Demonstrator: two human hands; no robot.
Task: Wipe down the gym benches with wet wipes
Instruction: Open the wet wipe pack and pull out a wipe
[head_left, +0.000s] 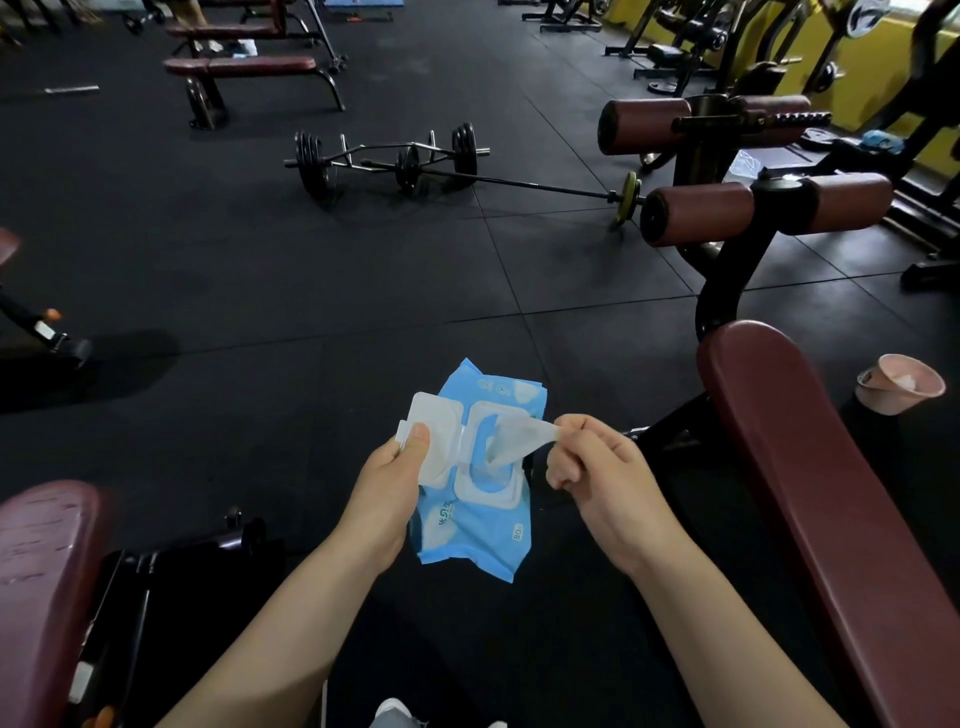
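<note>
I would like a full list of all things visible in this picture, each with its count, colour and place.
wipes pack: one, blue, held at centre, white lid flipped open
wet wipe: one, white, partly pulled out of the pack
near benches: two, maroon pads, one at right, one at lower left
roller pads: four, maroon, on the black frame, upper right
far benches: at least two, maroon, upper left
barbells: two, black plates, on the floor, middle
bowl: one, pink, on the floor, far right
floor: black tiles
left hand: holds the pack, thumb on the lid
right hand: pinches the wipe
</note>
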